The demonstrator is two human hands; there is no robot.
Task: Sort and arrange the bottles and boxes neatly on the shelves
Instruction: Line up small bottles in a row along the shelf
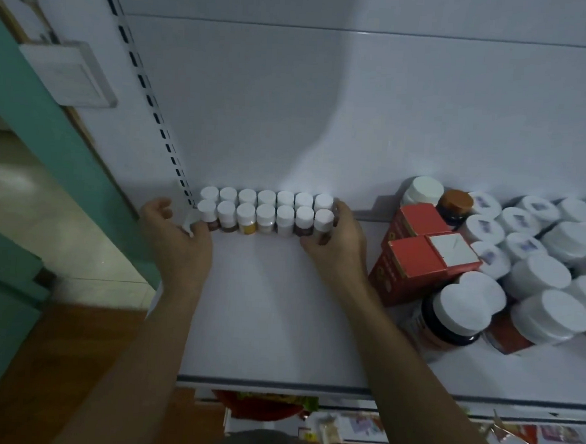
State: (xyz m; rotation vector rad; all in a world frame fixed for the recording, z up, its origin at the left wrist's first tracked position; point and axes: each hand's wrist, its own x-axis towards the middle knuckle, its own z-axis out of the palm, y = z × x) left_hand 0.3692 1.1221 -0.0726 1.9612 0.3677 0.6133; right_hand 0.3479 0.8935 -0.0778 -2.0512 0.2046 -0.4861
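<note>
Item: small white-capped bottles [265,210], two rows of seven, rear left of shelf [266,306], long axis running left to right. The right hand [338,240] is cupped round the right end. The left hand [178,228] has its thumb touching the left end; its grasp is unclear. Red boxes [416,253] lie rightward, nearer the right hand.

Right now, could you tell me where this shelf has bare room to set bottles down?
The shelf is bare between the small-bottle rows and the front edge. Right of the right hand, red boxes and large bottles crowd it.
</note>
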